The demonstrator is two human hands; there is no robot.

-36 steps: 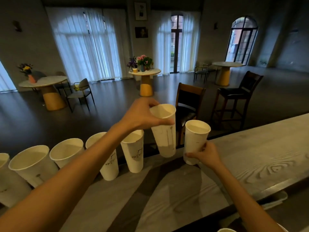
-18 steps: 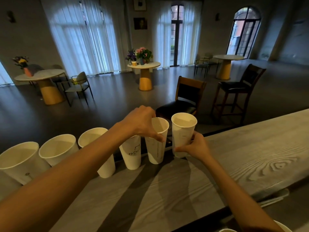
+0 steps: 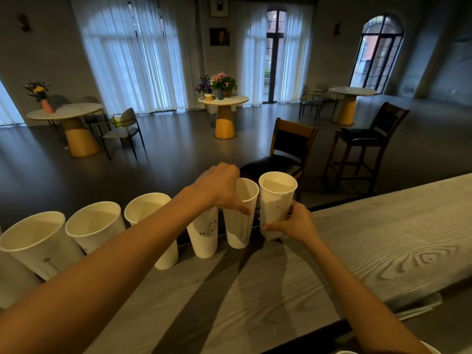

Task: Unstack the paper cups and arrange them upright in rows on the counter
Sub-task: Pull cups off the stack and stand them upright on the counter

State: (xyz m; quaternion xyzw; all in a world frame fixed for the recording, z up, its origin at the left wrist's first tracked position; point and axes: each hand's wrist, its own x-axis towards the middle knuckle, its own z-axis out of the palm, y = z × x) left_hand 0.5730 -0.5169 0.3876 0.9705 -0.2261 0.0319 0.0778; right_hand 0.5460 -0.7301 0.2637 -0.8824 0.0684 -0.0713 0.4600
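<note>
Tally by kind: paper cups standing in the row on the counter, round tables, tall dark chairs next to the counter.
paper cups in the row: 6
round tables: 3
tall dark chairs: 2
Total: 11
Not counted: cup rims cut off at the frame edges.

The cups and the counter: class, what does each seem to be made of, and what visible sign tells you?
The cups: apparently paper, matte white, with thin rolled rims and faint print on the sides. The counter: seemingly wood or a wood-look surface, grey, with swirling grain and knot patterns; which of the two the view leaves open.
</note>
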